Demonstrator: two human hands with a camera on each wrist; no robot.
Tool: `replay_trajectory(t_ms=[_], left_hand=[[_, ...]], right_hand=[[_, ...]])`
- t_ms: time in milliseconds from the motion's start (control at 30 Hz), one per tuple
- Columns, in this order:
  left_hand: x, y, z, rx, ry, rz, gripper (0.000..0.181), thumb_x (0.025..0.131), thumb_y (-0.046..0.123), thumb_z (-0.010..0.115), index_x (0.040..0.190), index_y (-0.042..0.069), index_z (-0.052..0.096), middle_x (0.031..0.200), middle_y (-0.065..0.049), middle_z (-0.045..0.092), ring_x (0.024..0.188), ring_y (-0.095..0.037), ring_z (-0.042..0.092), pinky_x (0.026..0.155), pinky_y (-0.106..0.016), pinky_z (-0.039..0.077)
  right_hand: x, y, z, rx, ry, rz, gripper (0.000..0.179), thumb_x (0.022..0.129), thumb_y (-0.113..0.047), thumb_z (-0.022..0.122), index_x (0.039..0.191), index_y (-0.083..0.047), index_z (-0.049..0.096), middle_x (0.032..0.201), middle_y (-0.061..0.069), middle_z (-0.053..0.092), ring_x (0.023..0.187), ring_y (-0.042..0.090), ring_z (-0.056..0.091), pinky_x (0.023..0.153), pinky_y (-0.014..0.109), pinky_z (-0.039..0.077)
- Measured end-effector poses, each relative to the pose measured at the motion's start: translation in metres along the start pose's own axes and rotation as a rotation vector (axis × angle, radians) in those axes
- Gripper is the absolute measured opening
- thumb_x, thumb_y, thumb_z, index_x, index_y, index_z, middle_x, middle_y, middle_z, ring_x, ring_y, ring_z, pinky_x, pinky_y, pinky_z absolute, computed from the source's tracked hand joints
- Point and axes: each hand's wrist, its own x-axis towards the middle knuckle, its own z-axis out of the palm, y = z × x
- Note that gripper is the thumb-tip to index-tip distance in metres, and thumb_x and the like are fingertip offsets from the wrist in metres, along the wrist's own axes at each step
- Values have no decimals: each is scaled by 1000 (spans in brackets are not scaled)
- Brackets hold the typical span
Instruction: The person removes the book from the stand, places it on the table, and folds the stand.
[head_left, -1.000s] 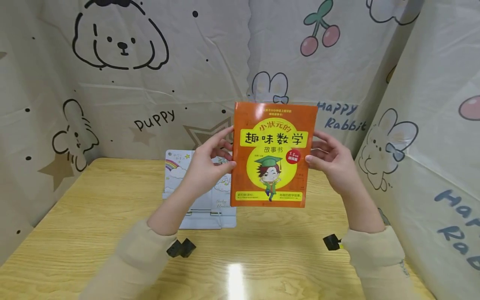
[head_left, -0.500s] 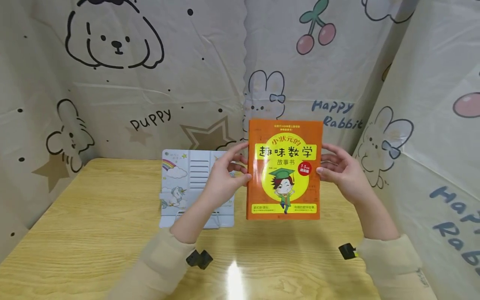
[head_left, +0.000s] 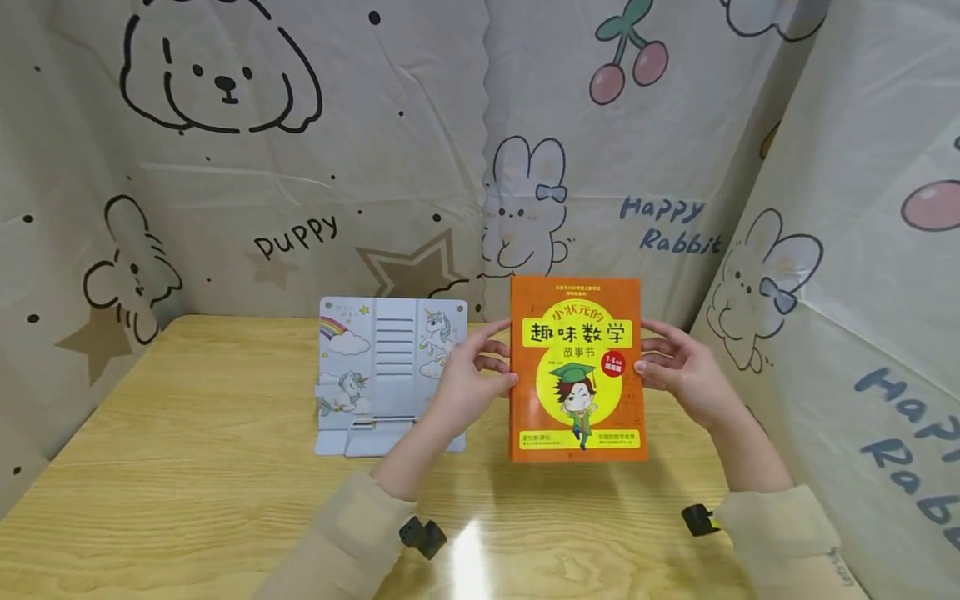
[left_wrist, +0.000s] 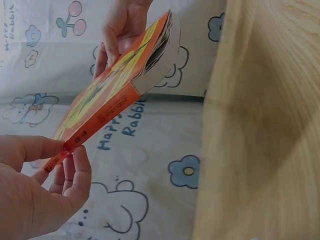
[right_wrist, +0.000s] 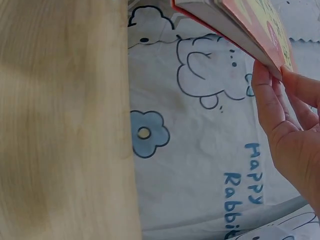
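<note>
An orange book [head_left: 577, 392] with a yellow circle and a cartoon child in a green graduation cap stands upright between my two hands, cover facing me. My left hand [head_left: 472, 379] pinches its spine edge, thumb in front and fingers behind. On the opposite edge my right hand [head_left: 686, 371] pinches it the same way. The left wrist view shows the book's spine [left_wrist: 105, 117] and page block, with the bottom raised off the table. In the right wrist view, the right thumb and fingers [right_wrist: 267, 95] hold the book's page edge.
A white book stand [head_left: 393, 392] with unicorn and rainbow prints stands on the wooden table [head_left: 187, 467], left of the book. A pale cloth [head_left: 420, 158] with cartoon drawings hangs behind the table and along both sides.
Both hands have carried the book to the right and downward, towards the table. The book stand, partly covered by the left hand before, now shows almost whole.
</note>
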Motion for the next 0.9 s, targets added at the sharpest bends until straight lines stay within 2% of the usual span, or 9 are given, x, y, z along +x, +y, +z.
replay_trajectory(t_ms=[33, 133, 233, 300, 467, 533, 667, 733, 900], left_hand=[[0, -2, 2, -8, -3, -11, 66, 79, -12, 65, 138, 13, 48, 106, -18, 54, 85, -22, 57, 69, -41, 59], [9, -22, 6, -45, -18, -48, 69, 79, -11, 66, 139, 16, 47, 108, -18, 54, 85, -21, 56, 70, -45, 58], [16, -42, 11, -71, -17, -75, 71, 78, -10, 68, 139, 21, 47, 107, -16, 54, 83, -19, 56, 67, -41, 59], [18, -50, 15, -78, -12, -86, 70, 78, -9, 69, 137, 22, 49, 106, -15, 54, 83, -18, 57, 66, -39, 59], [21, -64, 25, -74, -3, -103, 68, 77, -9, 69, 135, 23, 52, 103, -13, 55, 81, -17, 58, 62, -35, 59], [22, -69, 29, -63, 1, -108, 68, 77, -9, 70, 135, 23, 52, 102, -12, 55, 81, -17, 59, 61, -35, 59], [25, -78, 35, -45, 10, -124, 68, 77, -9, 70, 135, 21, 52, 100, -9, 56, 80, -17, 61, 66, -44, 59], [28, -83, 38, -43, 15, -137, 68, 77, -9, 70, 135, 21, 52, 100, -9, 56, 79, -17, 61, 67, -46, 59], [34, -95, 46, -31, 25, -170, 70, 76, -10, 70, 136, 21, 50, 100, -7, 56, 78, -16, 61, 65, -42, 59]], right_hand=[[0, 3, -1, -5, -3, 9, 64, 88, -8, 65, 144, -7, 33, 109, 2, 55, 90, 7, 64, 76, 27, 57], [0, 12, -4, -22, -15, 36, 65, 89, -10, 65, 145, -7, 32, 110, 1, 55, 91, 7, 63, 77, 27, 57], [1, 22, -6, -27, -29, 61, 66, 89, -12, 65, 146, -6, 31, 110, 0, 56, 91, 6, 64, 77, 28, 57], [2, 30, -8, -21, -38, 73, 67, 89, -11, 64, 147, -5, 30, 110, -1, 57, 91, 7, 64, 77, 28, 57], [3, 49, -11, -14, -51, 100, 67, 90, -9, 63, 147, -2, 27, 112, 0, 57, 91, 8, 65, 77, 29, 58], [3, 55, -12, -9, -56, 111, 67, 90, -8, 62, 147, -1, 27, 116, 7, 55, 92, 9, 65, 77, 30, 57], [5, 65, -13, -3, -59, 148, 67, 91, -8, 61, 147, -2, 26, 126, 24, 48, 93, 10, 64, 79, 31, 57], [6, 68, -13, -15, -56, 170, 67, 91, -10, 62, 147, -3, 26, 129, 27, 45, 93, 10, 63, 79, 30, 57], [9, 78, -16, -41, -44, 220, 67, 91, -11, 63, 148, -7, 27, 131, 28, 44, 94, 10, 62, 79, 31, 57]])
